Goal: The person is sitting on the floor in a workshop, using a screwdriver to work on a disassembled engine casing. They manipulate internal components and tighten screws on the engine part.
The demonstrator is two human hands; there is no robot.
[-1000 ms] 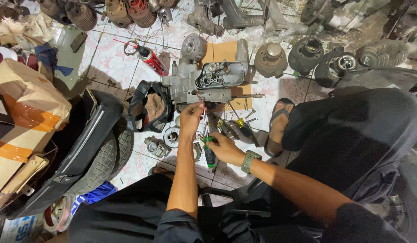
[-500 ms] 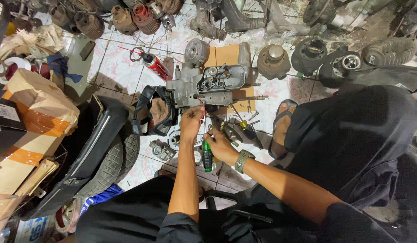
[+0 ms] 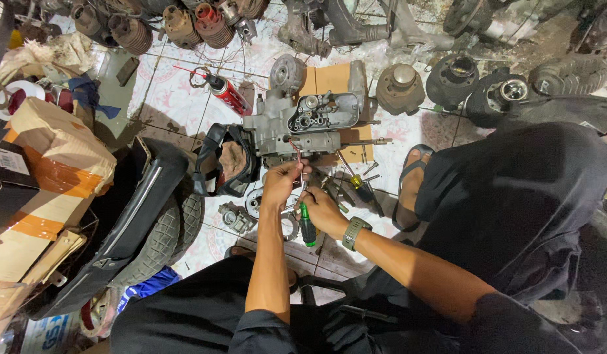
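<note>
We count one grey engine case (image 3: 303,124) lying on a sheet of cardboard (image 3: 330,82) on the tiled floor (image 3: 179,108), at the middle of the scene, with both our hands at its near edge. Our left hand (image 3: 282,185) has its grip pinched on a thin wire (image 3: 295,152) that curls out of the case; our right hand (image 3: 322,210) has its grip pressed together around one green-handled screwdriver (image 3: 307,223), shaft pointing up toward the case. A second screwdriver with a yellow and black handle (image 3: 361,187) lies just right of our hands, and one red spray can (image 3: 226,95) lies to the far left of the case. Along the far edge we count at least four rusty cylinders (image 3: 179,23) in a row on the left and three dark round engine parts (image 3: 461,78) on the right. One black tyre with its mudguard (image 3: 159,216) closes the left side, with cardboard boxes (image 3: 48,157) beyond it, and a sandalled foot (image 3: 411,183) and black-clad knee close the right. Small metal parts (image 3: 241,213) crowd the floor beside our left wrist, so open floor is only a narrow strip of pale patterned tile left of the case
</note>
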